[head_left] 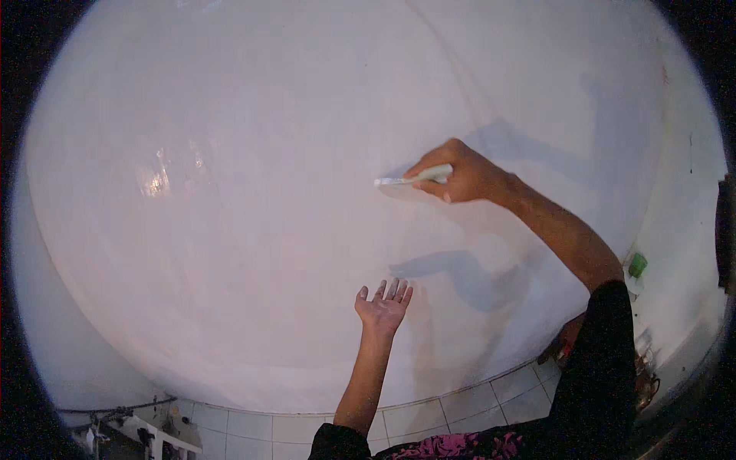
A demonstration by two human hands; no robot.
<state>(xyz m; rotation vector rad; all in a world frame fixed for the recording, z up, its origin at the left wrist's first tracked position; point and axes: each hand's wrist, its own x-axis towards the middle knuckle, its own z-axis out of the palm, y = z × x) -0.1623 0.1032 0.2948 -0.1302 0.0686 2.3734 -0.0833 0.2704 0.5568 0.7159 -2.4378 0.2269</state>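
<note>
A paintbrush [435,174] with a pale handle is gripped in my right hand [464,175], its whitish tip pointing left. The tip is at the large white wall [268,253]; I cannot tell how firmly it touches. Lower down, near the middle, my left hand [382,307] is held up with the palm showing and the fingers spread. Whitish smears mark that palm and its fingertips, and nothing is in it. A glossy, wet-looking patch [157,178] shines on the wall to the left.
White floor tiles [291,428] run along the foot of the wall. At the lower left stands a white frame-like object [165,441] beside dark clutter. A small green thing [637,265] is on the right, near my right elbow. Arm shadows fall across the wall.
</note>
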